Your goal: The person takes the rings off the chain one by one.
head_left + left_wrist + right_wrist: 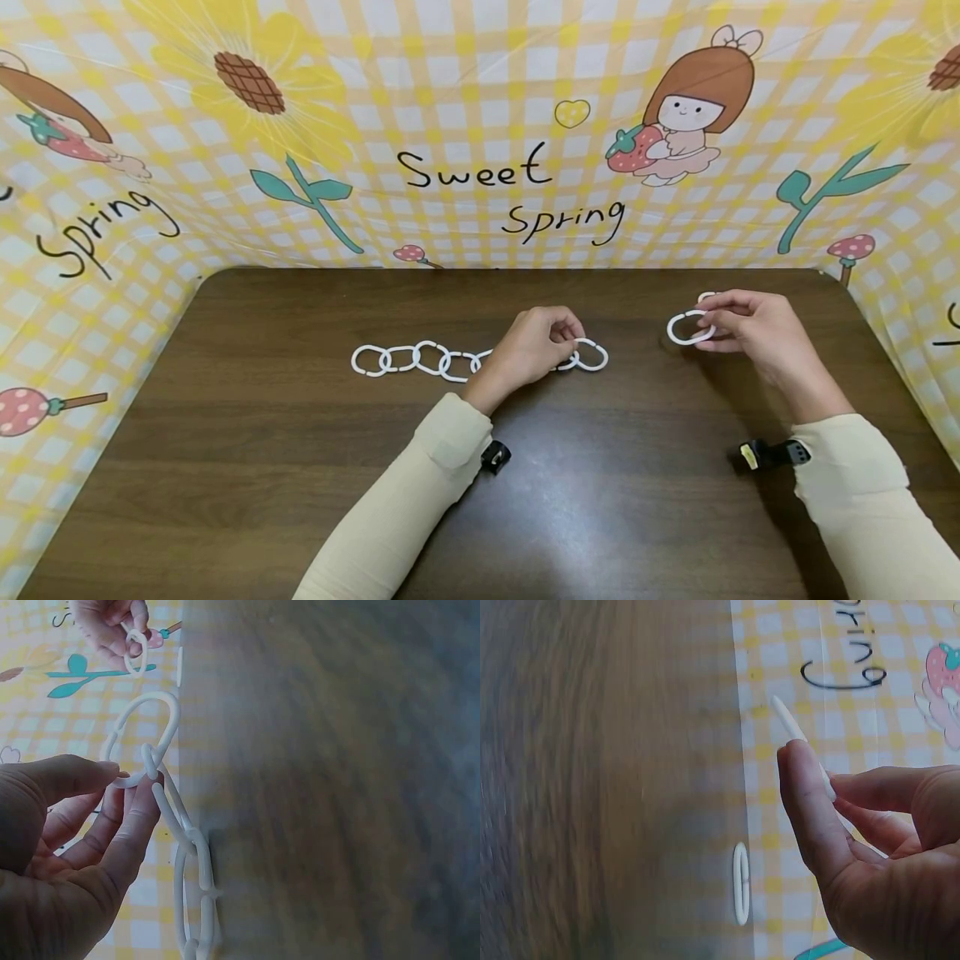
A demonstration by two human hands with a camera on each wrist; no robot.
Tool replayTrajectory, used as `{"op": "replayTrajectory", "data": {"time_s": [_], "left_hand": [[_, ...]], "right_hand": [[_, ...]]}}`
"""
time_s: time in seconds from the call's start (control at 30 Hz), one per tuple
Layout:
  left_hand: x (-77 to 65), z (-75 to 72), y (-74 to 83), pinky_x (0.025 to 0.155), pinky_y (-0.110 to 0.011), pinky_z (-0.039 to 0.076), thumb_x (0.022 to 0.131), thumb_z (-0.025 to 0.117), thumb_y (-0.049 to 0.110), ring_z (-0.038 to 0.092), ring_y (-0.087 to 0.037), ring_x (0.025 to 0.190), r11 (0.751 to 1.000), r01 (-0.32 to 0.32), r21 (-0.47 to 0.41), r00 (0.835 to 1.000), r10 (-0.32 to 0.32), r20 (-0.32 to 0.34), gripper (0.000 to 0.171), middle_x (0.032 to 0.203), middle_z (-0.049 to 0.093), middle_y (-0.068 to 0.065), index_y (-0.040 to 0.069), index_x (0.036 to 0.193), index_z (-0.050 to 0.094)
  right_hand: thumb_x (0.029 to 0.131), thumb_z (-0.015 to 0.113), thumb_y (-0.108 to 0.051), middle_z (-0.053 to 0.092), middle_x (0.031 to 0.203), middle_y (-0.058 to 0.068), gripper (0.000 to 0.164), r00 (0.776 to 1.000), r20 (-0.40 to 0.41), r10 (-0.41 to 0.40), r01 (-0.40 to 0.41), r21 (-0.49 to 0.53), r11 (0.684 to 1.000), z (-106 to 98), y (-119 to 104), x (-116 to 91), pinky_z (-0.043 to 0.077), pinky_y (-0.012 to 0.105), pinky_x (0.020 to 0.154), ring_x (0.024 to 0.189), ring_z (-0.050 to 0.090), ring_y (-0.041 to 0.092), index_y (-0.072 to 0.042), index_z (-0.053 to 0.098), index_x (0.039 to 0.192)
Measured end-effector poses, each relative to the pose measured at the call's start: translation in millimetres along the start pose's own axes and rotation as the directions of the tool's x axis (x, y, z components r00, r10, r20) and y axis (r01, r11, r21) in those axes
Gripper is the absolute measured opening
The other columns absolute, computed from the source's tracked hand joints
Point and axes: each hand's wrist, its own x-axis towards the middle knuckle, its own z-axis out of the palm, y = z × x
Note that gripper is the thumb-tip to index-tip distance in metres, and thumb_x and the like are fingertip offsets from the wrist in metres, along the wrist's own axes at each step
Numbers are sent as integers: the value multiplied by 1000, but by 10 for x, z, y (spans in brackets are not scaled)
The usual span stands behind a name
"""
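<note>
A chain of several white plastic links (431, 357) stretches across the brown table. My left hand (534, 343) pinches the link at its right end (166, 724) between thumb and fingers; that end is raised, and the hand and forearm cover part of the chain. Off to the right, my right hand (750, 329) holds a single loose white link (681, 328) above the table by thumb and fingers, apart from the chain. The right wrist view shows this link (786, 716) edge-on. Another loose link (740, 885) lies on the table behind the right hand.
The dark wood table (247, 500) runs back to a yellow checked cloth (465, 100) that also hangs along both sides. Black straps with small devices sit at the left cuff (496, 457) and right cuff (772, 456).
</note>
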Motion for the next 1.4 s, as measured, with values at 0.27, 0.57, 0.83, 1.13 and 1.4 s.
{"op": "replayTrajectory", "data": {"time_s": [0.27, 0.57, 0.83, 1.13, 1.4], "left_hand": [[-8, -10, 3, 69, -15, 45, 95, 68, 2, 59, -9, 78, 1000, 1, 0, 1000, -1, -1, 9, 86, 69, -3, 2, 100, 76], [-7, -14, -4, 70, -15, 45, 95, 68, 2, 59, -9, 78, 1000, 4, 1, 1000, -4, -3, 9, 85, 68, -3, 2, 100, 76], [-16, -28, -5, 70, -15, 45, 95, 68, 2, 59, -9, 78, 1000, 5, 2, 1000, -5, -5, 9, 85, 68, -2, 3, 100, 76], [-10, -22, 0, 71, -16, 46, 96, 69, 2, 59, -10, 79, 1000, -3, 1, 1000, 3, -5, 9, 87, 69, -4, 2, 101, 76], [-9, -15, -2, 71, -16, 46, 96, 69, 4, 60, -10, 80, 1000, -2, 3, 1000, 2, -3, 8, 87, 69, -4, 2, 101, 76]], "right_hand": [[102, 55, 7, 70, 84, -2, 35, 999, -51, 10, -5, 96, 995, -228, 62, 19, 63, 27, 68, 75, 70, 9, -16, 78, 90], [101, 54, 9, 68, 80, 0, 36, 989, -127, 77, -58, 148, 987, -418, 167, 39, 63, 25, 68, 72, 72, 9, -14, 78, 88], [102, 51, 10, 66, 80, -2, 43, 975, -186, 121, -92, 159, 983, -539, 227, 41, 62, 25, 66, 70, 72, 7, -16, 78, 83], [102, 50, 10, 64, 78, -1, 45, 961, -216, 171, -139, 154, 978, -630, 243, 48, 63, 26, 65, 65, 74, 10, -17, 77, 79], [103, 48, 9, 64, 76, -2, 47, 955, -227, 190, -156, 158, 975, -660, 266, 48, 62, 27, 63, 62, 74, 11, -17, 77, 77]]}}
